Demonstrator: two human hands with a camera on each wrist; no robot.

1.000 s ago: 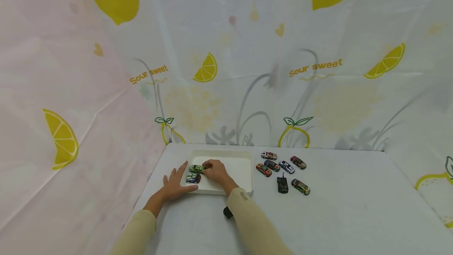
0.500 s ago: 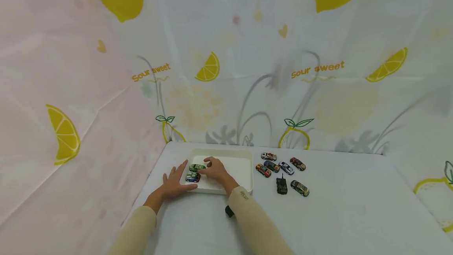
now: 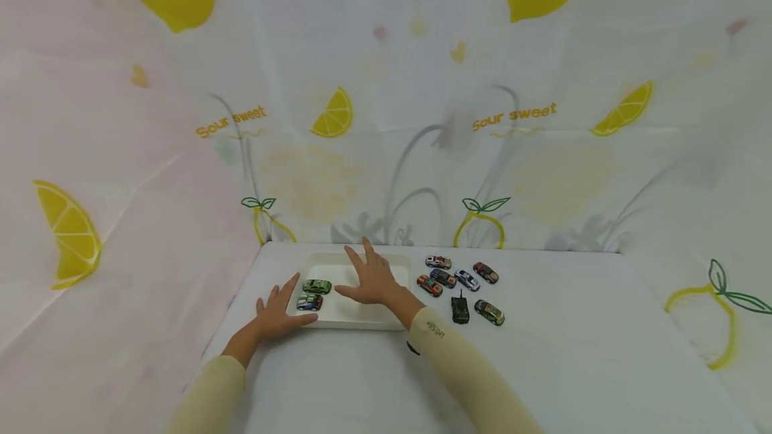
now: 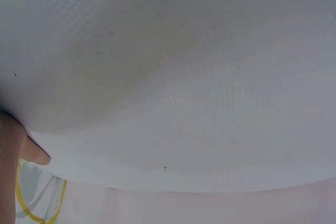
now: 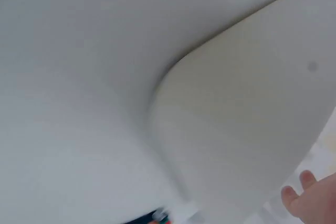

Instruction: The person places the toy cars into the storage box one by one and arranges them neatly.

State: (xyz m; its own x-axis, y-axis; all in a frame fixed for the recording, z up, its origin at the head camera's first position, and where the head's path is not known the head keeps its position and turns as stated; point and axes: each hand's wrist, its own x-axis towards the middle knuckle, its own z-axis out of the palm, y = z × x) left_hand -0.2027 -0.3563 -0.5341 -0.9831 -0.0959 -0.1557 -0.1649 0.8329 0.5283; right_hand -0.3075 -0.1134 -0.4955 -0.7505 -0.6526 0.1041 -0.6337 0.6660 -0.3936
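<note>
In the head view, a white tray [image 3: 356,322] holds two toy cars at its left end: a green car [image 3: 317,286] and, nearer me, a white, green and blue car [image 3: 310,302]. My left hand [image 3: 276,315] rests at the tray's front left corner, fingers spread along the left side and thumb along the front rim. Over the middle of the tray my right hand [image 3: 375,278] is spread, with nothing between its fingers. Only a few fingers [image 5: 308,180] of it show in the right wrist view. The left wrist view catches the edge of my left hand [image 4: 11,156].
Right of the tray lie several more toy cars, among them an orange car [image 3: 429,285], a white car [image 3: 467,279] and a dark green car [image 3: 489,312]. A black toy tank [image 3: 460,309] stands among them. A patterned cloth wall [image 3: 416,173] rises behind the table.
My right hand has come away from the green car, moving right, and its fingers have spread. Both cars stay in the tray. The left hand keeps its place; the head view has shifted slightly.
</note>
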